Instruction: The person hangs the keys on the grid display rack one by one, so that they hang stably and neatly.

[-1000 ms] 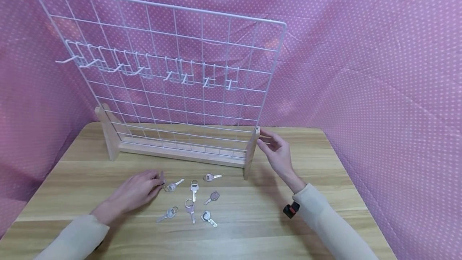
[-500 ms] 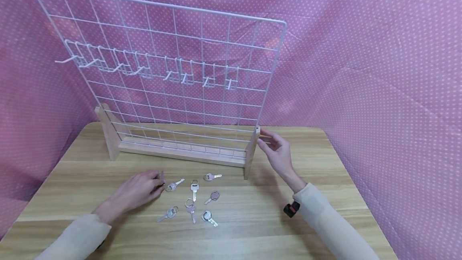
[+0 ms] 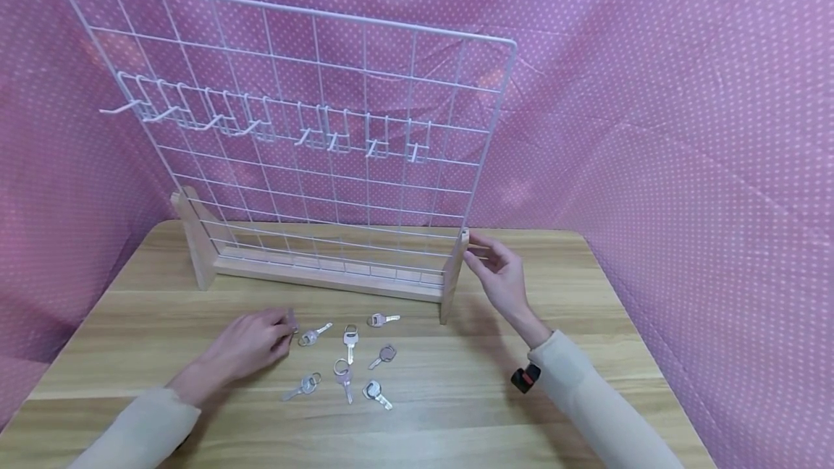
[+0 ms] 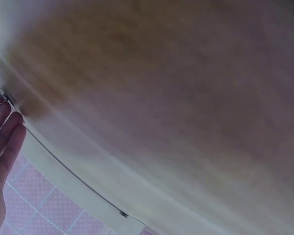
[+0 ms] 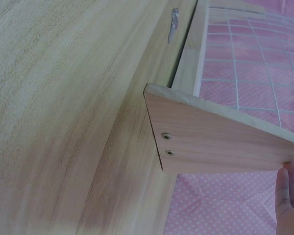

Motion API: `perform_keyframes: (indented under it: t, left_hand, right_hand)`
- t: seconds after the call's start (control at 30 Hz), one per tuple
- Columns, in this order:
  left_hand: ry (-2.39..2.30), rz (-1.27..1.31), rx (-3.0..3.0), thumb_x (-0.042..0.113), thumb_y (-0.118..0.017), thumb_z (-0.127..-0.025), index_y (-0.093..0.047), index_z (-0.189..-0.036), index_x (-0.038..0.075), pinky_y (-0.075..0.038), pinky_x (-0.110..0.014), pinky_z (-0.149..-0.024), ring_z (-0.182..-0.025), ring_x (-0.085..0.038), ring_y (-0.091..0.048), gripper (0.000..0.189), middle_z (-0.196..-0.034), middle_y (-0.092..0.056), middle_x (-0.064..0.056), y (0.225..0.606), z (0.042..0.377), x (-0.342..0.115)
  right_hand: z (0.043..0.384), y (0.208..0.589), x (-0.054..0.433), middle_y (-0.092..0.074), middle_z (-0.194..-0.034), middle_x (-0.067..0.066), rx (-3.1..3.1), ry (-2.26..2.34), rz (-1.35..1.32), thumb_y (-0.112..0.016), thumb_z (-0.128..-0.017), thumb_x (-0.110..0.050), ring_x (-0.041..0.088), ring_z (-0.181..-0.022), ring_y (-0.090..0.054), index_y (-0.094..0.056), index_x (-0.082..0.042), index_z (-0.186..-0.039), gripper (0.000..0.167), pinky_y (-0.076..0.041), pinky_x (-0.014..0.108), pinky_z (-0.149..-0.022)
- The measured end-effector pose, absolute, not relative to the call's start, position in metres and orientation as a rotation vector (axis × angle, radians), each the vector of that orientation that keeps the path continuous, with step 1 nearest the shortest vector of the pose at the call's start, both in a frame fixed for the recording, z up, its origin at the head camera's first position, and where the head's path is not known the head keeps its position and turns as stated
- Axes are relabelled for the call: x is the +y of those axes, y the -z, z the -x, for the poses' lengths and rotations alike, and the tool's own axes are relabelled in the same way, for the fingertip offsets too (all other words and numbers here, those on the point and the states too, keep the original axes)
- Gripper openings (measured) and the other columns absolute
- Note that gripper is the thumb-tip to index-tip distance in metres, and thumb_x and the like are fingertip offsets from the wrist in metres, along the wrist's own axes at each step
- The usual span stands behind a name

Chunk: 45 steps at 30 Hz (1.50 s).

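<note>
Metal key pinched in left hand, fingers bent; can't tell if it's off the table. Seven loose keys lie to that hand's right, in front of the wire rack. Right hand loosely open, fingertips touching the rack's wooden end panel. Right wrist view shows two screws on its outer face, not seen from head. Left wrist view mostly blur.
</note>
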<state>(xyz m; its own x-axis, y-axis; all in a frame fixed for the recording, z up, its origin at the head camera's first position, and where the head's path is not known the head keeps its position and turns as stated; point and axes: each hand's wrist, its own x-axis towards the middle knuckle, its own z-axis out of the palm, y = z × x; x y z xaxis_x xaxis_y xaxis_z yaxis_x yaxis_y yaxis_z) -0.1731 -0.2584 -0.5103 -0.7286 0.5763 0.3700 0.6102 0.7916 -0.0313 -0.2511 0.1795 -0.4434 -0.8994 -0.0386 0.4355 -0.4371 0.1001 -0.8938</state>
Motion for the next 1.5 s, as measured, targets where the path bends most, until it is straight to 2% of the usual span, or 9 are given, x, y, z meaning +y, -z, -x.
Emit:
perform_keyframes:
  t: [0.27, 0.47, 0.7, 0.83, 0.93, 1.1, 1.3, 1.37, 1.5]
  left_hand:
    - [0.19, 0.895, -2.529, 0.008, -0.086, -0.075, -0.081, -0.094, 0.011, -0.054, -0.022, -0.056, -0.067, -0.007, -0.06, 0.02, -0.083, -0.071, 0.0, 0.508, 0.174, -0.264]
    - [0.205, 0.925, -2.409, 0.009, -0.087, -0.072, -0.08, -0.088, 0.009, -0.062, -0.031, -0.064, -0.076, -0.015, -0.066, 0.017, -0.085, -0.072, -0.002, 0.494, 0.177, -0.267]
    - [0.219, 0.981, -2.305, 0.014, -0.078, -0.082, -0.077, -0.086, 0.01, -0.062, -0.035, -0.067, -0.078, -0.016, -0.066, 0.005, -0.085, -0.071, 0.0, 0.462, 0.179, -0.275]
    - [0.218, 0.988, -2.185, 0.028, -0.056, -0.102, -0.076, -0.084, 0.008, -0.062, -0.037, -0.064, -0.075, -0.021, -0.067, 0.033, -0.083, -0.072, -0.003, 0.439, 0.182, -0.279]
    - [0.198, 0.956, -2.113, 0.037, -0.043, -0.109, -0.075, -0.081, 0.008, -0.059, -0.034, -0.056, -0.069, -0.021, -0.067, 0.052, -0.081, -0.072, -0.004, 0.42, 0.183, -0.282]
    - [0.191, 0.876, -2.025, 0.039, -0.045, -0.107, -0.075, -0.076, 0.008, -0.051, -0.035, -0.046, -0.062, -0.023, -0.065, 0.053, -0.076, -0.072, -0.006, 0.39, 0.184, -0.289]
    - [0.224, 0.737, -2.003, 0.047, -0.049, -0.105, -0.076, -0.078, 0.002, -0.05, -0.038, -0.05, -0.062, -0.028, -0.063, 0.06, -0.075, -0.073, -0.013, 0.353, 0.182, -0.302]
    - [0.278, 0.679, -2.021, 0.052, -0.049, -0.105, -0.076, -0.078, 0.002, -0.051, -0.027, -0.055, -0.064, -0.024, -0.062, 0.063, -0.076, -0.074, -0.015, 0.342, 0.182, -0.307]
    - [0.42, 0.597, -2.01, 0.048, -0.055, -0.099, -0.076, -0.078, -0.005, -0.037, 0.004, -0.072, -0.079, 0.017, -0.051, 0.06, -0.077, -0.074, -0.021, 0.323, 0.186, -0.317]
  right_hand:
    - [0.251, 0.443, 0.181, -0.063, -0.135, 0.038, -2.089, -1.872, -0.454, -0.068, -0.094, 0.01, -0.004, -0.1, -0.07, -0.062, 0.014, -0.131, 0.037, -0.06, 0.015, -0.09]
    - [0.251, 0.442, 0.181, -0.065, -0.135, 0.036, -2.103, -1.869, -0.445, -0.068, -0.095, 0.008, -0.005, -0.1, -0.07, -0.062, 0.013, -0.131, 0.037, -0.06, 0.014, -0.09]
    - [0.252, 0.443, 0.181, -0.065, -0.134, 0.036, -2.1, -1.863, -0.449, -0.069, -0.095, 0.008, -0.006, -0.099, -0.07, -0.063, 0.014, -0.13, 0.036, -0.06, 0.014, -0.089]
    - [0.253, 0.444, 0.181, -0.065, -0.134, 0.036, -2.099, -1.86, -0.453, -0.069, -0.095, 0.008, -0.005, -0.099, -0.071, -0.063, 0.013, -0.13, 0.036, -0.06, 0.015, -0.089]
    - [0.253, 0.444, 0.181, -0.065, -0.134, 0.035, -2.104, -1.857, -0.451, -0.069, -0.095, 0.008, -0.005, -0.1, -0.071, -0.063, 0.013, -0.13, 0.036, -0.06, 0.015, -0.089]
    - [0.253, 0.444, 0.181, -0.066, -0.135, 0.034, -2.116, -1.846, -0.448, -0.069, -0.096, 0.006, -0.005, -0.101, -0.07, -0.064, 0.011, -0.131, 0.036, -0.06, 0.015, -0.089]
    - [0.253, 0.444, 0.182, -0.066, -0.135, 0.034, -2.119, -1.836, -0.472, -0.069, -0.096, 0.006, -0.006, -0.102, -0.07, -0.063, 0.011, -0.132, 0.037, -0.059, 0.015, -0.09]
    - [0.253, 0.443, 0.182, -0.066, -0.135, 0.034, -2.117, -1.834, -0.478, -0.069, -0.095, 0.007, -0.006, -0.101, -0.07, -0.063, 0.012, -0.131, 0.037, -0.059, 0.015, -0.089]
    - [0.252, 0.443, 0.182, -0.066, -0.134, 0.035, -2.112, -1.841, -0.48, -0.069, -0.095, 0.007, -0.006, -0.101, -0.07, -0.063, 0.012, -0.131, 0.036, -0.06, 0.015, -0.089]
